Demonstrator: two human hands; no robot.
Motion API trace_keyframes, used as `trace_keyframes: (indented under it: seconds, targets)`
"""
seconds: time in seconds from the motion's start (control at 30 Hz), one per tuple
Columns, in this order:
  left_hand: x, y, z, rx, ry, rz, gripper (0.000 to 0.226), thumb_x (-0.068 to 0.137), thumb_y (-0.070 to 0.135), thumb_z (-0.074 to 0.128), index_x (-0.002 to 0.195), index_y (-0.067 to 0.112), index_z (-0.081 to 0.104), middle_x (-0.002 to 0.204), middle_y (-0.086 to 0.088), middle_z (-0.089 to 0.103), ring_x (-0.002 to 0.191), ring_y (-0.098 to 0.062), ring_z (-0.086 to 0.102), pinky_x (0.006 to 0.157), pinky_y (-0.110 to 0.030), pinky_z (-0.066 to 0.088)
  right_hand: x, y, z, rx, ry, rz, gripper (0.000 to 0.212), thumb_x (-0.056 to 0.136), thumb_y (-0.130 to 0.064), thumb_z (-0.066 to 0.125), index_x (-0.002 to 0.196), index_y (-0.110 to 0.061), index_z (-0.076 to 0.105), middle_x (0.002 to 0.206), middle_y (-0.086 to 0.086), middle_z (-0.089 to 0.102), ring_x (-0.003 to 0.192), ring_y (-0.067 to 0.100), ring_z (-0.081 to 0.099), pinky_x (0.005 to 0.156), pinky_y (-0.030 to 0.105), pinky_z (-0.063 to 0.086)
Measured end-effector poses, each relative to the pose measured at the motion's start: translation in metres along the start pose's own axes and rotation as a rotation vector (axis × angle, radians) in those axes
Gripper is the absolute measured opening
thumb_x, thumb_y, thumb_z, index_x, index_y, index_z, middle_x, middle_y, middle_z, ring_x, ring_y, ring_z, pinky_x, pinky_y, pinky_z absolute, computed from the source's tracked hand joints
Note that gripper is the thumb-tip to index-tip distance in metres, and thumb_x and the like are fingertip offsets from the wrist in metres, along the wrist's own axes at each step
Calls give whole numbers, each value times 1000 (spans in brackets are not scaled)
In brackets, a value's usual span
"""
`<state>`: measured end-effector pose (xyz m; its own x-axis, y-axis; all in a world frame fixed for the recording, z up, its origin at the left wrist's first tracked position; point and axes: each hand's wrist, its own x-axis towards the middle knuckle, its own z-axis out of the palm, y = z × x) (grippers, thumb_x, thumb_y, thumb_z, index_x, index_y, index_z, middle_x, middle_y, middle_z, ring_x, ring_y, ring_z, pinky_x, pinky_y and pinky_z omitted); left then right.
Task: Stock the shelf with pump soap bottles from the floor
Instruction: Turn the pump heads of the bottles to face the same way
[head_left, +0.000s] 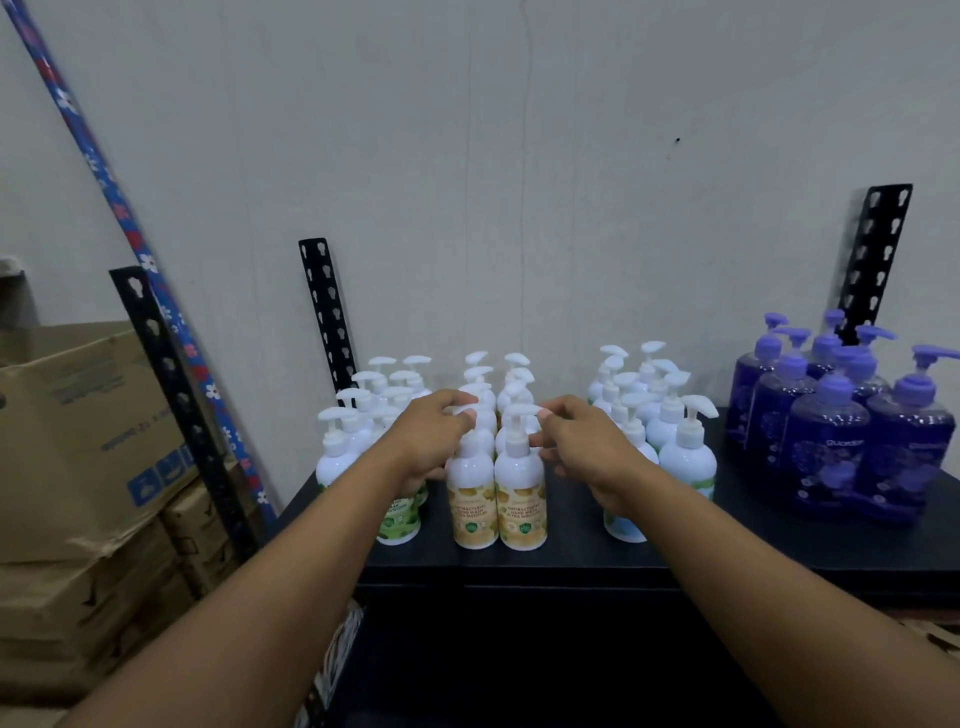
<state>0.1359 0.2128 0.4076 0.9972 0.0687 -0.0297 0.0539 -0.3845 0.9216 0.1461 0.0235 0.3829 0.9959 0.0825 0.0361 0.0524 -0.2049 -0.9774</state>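
Your left hand (431, 441) has its fingers (457, 399) curled over the white pump head of the left yellow-label white plastic pump soap bottle (471, 499), pinching it. Your right hand (582, 447) reaches in beside it with bent fingers (550, 415), one fingertip touching the spout end of the right yellow-label bottle (521, 499); you cannot tell whether they pinch it. Both bottles stand upright, touching each other, near the front of the black shelf (571, 556), just below your fingers, with more of the same in two rows behind. Left of your left fingers stand green-label white bottles (402, 519). Right of your right fingers is a cluster of pale-label white bottles (685, 457), and further right are dark purple pump bottles (826, 452). Brown cardboard boxes (78, 441) are stacked well off to the left
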Motion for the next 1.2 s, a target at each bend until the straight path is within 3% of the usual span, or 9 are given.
trace_keyframes:
  seconds: [0.23, 0.57, 0.7, 0.77, 0.87, 1.03, 1.2]
  targets:
    - [5, 0, -10, -62, -125, -64, 27, 104, 20, 51, 122, 34, 65, 131, -7, 60, 124, -33, 59, 101, -58, 51, 5, -2, -2, 1, -26, 58, 21, 107, -29, 43, 119, -20, 58, 110, 8, 72, 87, 20, 60, 78, 36, 48]
    - [6, 0, -11, -78, -151, -74, 29, 106, 18, 47, 122, 35, 65, 132, -6, 59, 123, -29, 59, 104, -60, 47, 10, -1, -4, 1, -57, 83, 24, 106, -29, 45, 124, -19, 59, 110, 11, 73, 90, 22, 60, 79, 36, 48]
    - [6, 5, -15, -53, -109, -54, 31, 105, 27, 51, 134, 32, 57, 123, -2, 62, 114, -25, 62, 106, -57, 45, 17, -7, -14, 57, -102, 126, 27, 105, -35, 46, 125, -20, 56, 115, 10, 70, 94, 26, 63, 93, 40, 52]
    - [12, 9, -19, -51, 17, -15, 28, 104, 30, 51, 132, 29, 56, 113, -2, 64, 99, -23, 66, 101, -52, 51, 24, -13, -20, 83, -54, 119, 22, 106, -32, 45, 120, -19, 56, 106, 7, 69, 92, 25, 63, 100, 44, 49]
    - [23, 14, -21, -61, 118, 17, 21, 102, 26, 53, 122, 21, 59, 115, -6, 63, 92, -24, 66, 93, -45, 56, 36, -20, -22, 63, -34, 99, 18, 106, -24, 47, 116, -16, 59, 94, 4, 64, 88, 24, 59, 94, 41, 50]
    - [42, 21, -10, 16, 60, -3, 23, 101, 17, 53, 124, 16, 54, 99, -1, 53, 84, -20, 55, 77, -34, 57, 56, -24, -14, -8, -166, 114, 34, 101, -11, 47, 129, -23, 59, 101, 6, 51, 88, 29, 55, 97, 46, 55]
    - [52, 25, -7, 28, 16, -66, 15, 101, 9, 51, 110, 17, 61, 102, -5, 53, 79, -22, 52, 61, -28, 52, 65, -28, -13, -101, -188, 124, 41, 101, -10, 40, 134, -25, 59, 108, 8, 51, 86, 30, 55, 95, 49, 56]
